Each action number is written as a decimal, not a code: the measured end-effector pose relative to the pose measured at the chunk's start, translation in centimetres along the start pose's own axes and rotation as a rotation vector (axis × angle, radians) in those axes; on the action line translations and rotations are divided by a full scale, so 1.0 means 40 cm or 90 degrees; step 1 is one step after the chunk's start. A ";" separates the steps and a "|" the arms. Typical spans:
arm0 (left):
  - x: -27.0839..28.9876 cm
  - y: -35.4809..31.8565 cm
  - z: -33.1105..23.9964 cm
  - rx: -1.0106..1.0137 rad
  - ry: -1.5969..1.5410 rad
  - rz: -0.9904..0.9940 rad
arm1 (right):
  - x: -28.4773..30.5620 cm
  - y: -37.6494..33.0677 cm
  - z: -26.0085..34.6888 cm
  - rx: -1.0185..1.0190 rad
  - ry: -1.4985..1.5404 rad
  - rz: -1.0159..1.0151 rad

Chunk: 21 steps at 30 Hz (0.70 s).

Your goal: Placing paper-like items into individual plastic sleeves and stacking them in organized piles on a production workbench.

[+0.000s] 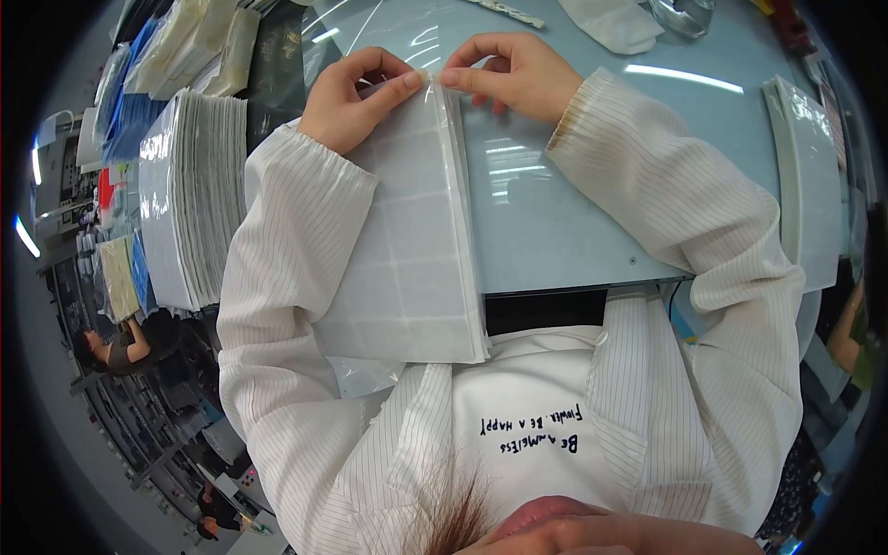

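Observation:
A flat stack of whitish translucent plastic sheets (407, 231), marked into a grid of rectangles, lies at the middle of the table and reaches over its near edge. My left hand (356, 97) pinches the stack's far edge near its right corner between thumb and fingers. Just to the right, my right hand (518, 74) has thumb and index finger pressed together at the same corner. Their fingertips nearly meet. Whether my right hand holds one sheet or several is too small to tell.
A tall pile of similar sheets (190, 199) stands at the left, with plastic-wrapped packs (190, 46) beyond it. Another stack of clear sheets (805, 176) lies at the right of the glossy pale-blue table (555, 231). A white cloth item (610, 23) lies at the far side.

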<state>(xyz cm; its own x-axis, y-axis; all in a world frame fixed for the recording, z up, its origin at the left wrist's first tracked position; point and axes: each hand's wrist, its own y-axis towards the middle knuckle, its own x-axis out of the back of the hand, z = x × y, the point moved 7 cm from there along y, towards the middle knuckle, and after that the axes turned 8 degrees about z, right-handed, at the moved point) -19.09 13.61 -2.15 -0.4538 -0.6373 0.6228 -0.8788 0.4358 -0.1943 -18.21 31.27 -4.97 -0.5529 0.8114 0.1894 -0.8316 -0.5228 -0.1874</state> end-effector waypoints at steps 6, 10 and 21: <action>-0.006 0.009 0.018 0.063 -0.142 0.013 | 0.006 0.014 0.006 -0.001 -0.046 0.018; 0.005 0.020 0.003 0.098 -0.035 0.030 | 0.003 0.012 0.016 0.011 -0.040 0.011; -0.002 0.018 0.009 0.118 -0.172 0.090 | -0.011 0.048 -0.003 0.113 -0.067 -0.055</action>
<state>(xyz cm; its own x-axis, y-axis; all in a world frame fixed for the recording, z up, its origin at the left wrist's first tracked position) -19.73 13.76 -2.61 -0.5738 -0.7347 0.3619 -0.8051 0.4248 -0.4140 -19.54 29.94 -5.51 -0.4740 0.8281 0.2992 -0.8671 -0.4980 0.0049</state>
